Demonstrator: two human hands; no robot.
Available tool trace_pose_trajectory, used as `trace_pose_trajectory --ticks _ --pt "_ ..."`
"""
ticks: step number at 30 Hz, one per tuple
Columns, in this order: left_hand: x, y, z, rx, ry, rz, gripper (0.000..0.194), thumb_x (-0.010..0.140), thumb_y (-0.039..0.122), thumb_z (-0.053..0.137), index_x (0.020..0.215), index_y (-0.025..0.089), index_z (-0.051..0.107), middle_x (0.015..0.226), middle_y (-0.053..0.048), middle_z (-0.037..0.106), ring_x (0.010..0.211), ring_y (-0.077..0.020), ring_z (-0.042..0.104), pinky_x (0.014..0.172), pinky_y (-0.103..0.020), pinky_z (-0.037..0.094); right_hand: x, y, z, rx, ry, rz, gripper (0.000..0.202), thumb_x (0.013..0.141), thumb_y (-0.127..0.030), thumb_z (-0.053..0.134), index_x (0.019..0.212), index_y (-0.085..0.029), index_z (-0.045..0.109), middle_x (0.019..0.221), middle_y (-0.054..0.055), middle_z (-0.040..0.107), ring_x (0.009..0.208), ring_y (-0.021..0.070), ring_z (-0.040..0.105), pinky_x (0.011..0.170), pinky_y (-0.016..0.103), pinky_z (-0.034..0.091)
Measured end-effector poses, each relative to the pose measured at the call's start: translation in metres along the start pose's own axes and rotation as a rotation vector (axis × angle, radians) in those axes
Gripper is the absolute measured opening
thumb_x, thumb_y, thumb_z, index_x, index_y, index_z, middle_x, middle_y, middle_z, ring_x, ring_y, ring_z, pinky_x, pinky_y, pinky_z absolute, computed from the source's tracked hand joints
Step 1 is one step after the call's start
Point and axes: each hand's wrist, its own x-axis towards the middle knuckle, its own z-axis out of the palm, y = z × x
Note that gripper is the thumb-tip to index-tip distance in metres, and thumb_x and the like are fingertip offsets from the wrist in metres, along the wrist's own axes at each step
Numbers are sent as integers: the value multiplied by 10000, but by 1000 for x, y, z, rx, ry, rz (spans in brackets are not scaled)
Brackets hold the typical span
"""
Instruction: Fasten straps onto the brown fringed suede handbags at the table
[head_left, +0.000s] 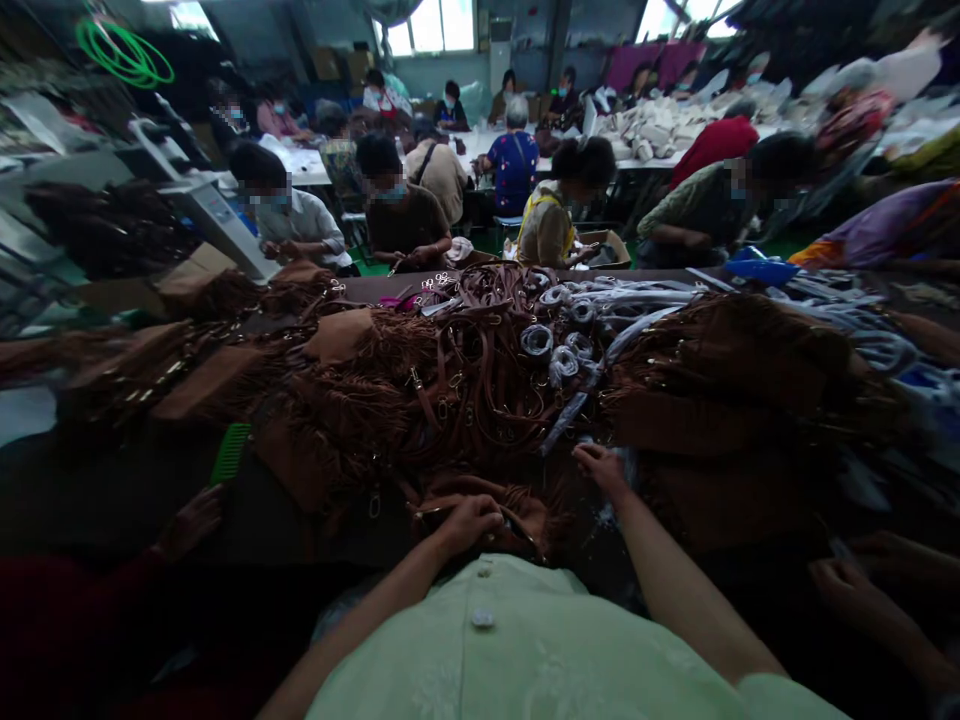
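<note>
Having the bag point(531, 515) just inside the near edge of the table point(270, 520), mouth upward, and reading the clock from it. Crowding that edge at six o'clock with the green shirt point(510, 640). Curling the left hand point(471, 522) over the bag's mouth, bending the fingers close together, but being unable to tell whether clamping on its rim. Holding the right hand point(598, 468) apart from the bag at two o'clock, above the table, touching thumb to fingertips, and being unable to tell on what, if anything. Finding open room at nine o'clock, along bare dark tabletop running out to a co-worker's hand point(193, 522), there holding a green comb point(230, 453). Finding only a narrow gap between bag and right hand. Meeting brown straps point(480, 400) at twelve, pale rolls point(536, 341) toward one, fringed bags at two point(720, 420) and ten point(349, 400). Looking past the far edge, seeing seated people point(405, 210) between eleven and one, pale goods point(649, 125) at one, windows point(427, 28) at twelve, a green coil point(124, 50) at eleven.
</note>
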Motion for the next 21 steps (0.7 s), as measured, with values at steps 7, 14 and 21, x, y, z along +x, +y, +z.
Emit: trace_pose_trajectory --ticks 7,14,21 --pt "1 2 -9 67 -92 47 239 699 335 612 781 111 616 666 -7 612 582 -100 523 552 -211 393 -52 -38 -21 179 332 -132 463 663 -525 617 896 -128 668 870 89 688 783 192 610 689 284 468" --pt "21 11 -4 1 93 12 236 632 313 665 711 92 646 629 -22 618 559 -94 507 537 -207 379 -129 -107 56 -333 -191 -249 304 786 -381 482 765 -186 714 771 45 705 707 163 606 649 240 410" --pt "27 -7 -3 -135 30 -10 274 592 337 689 688 83 655 572 -8 594 513 -82 490 528 -209 378 -145 -100 104 -554 -162 -135 276 769 -334 491 706 -205 726 718 45 707 660 138 612 577 216 354"
